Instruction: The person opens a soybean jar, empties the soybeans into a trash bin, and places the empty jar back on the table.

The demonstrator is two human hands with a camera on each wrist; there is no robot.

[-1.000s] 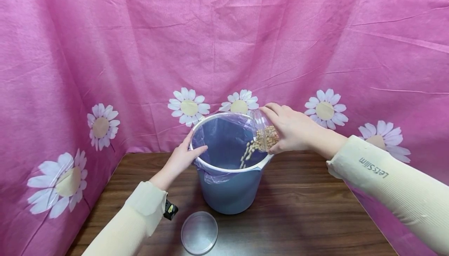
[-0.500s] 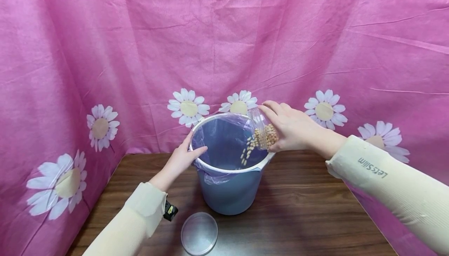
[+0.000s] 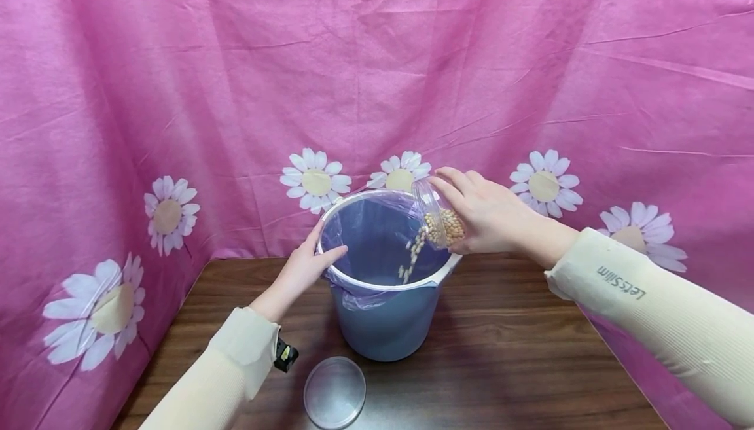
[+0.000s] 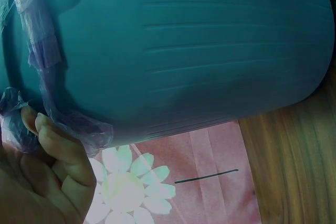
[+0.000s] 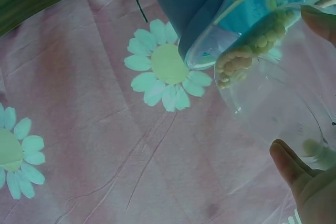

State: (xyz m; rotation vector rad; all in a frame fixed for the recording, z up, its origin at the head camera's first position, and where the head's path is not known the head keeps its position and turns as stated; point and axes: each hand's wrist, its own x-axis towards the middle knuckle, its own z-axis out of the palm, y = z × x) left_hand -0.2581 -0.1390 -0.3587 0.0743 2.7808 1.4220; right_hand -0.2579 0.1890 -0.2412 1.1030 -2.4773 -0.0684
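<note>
My left hand (image 3: 300, 269) grips the left rim of a blue-grey trash bin (image 3: 383, 328), its thumb over the inner side. In the left wrist view the fingers (image 4: 60, 142) curl beneath the rim, against the bunched purple bag liner (image 4: 44, 72). On the other side my right hand (image 3: 489, 214) holds a clear plastic jar (image 3: 425, 196) tilted, its mouth over the bin. Pale yellow soybeans (image 3: 444, 227) lie along the jar's lower side, and a stream of them falls into the lined bin. The right wrist view shows the jar (image 5: 273, 103) between thumb and fingers.
A clear round lid (image 3: 334, 393) lies on the dark wooden table (image 3: 518, 351), in front of the bin. Pink cloth (image 3: 353, 76) with white daisies hangs behind and at both sides. A small black device (image 3: 287, 355) sits at the left wrist.
My right hand has shifted slightly left and up with the jar, which now tips a little more. Soybeans keep falling into the bin. The left hand and the lid stay put.
</note>
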